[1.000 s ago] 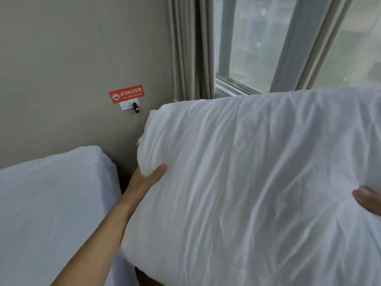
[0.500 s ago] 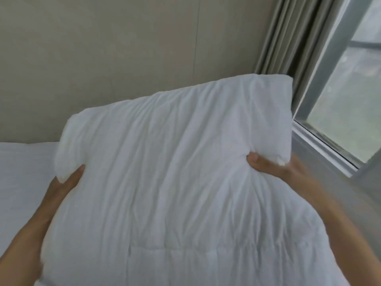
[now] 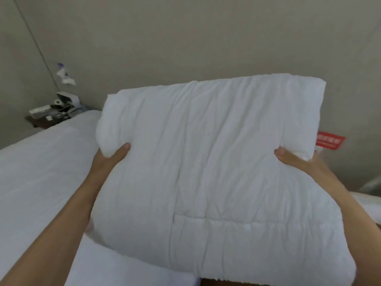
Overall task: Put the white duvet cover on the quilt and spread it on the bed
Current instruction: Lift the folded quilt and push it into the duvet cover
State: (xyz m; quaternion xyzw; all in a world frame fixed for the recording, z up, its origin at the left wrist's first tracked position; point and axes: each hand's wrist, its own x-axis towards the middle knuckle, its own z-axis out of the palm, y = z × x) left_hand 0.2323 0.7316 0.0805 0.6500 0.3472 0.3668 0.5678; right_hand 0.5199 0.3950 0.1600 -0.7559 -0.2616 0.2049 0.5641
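A folded white quilt (image 3: 206, 162), stitched in squares, fills the middle of the head view, held up in the air in front of me. My left hand (image 3: 109, 162) grips its left edge, thumb on the front and fingers hidden behind. My right hand (image 3: 296, 162) grips the right edge the same way. The bed (image 3: 37, 182) with its white sheet lies below and to the left. A duvet cover cannot be told apart from the other white fabric.
A dark bedside table (image 3: 51, 116) cluttered with small items stands at the far left by the beige wall. A red sign (image 3: 329, 142) shows on the wall behind the quilt's right edge. More white fabric (image 3: 127, 269) lies under the quilt, and some (image 3: 369, 205) at the right.
The view has swung left from the window and curtain to the wall and bedside table. The quilt, gripped by both hands, has travelled along towards the bed.
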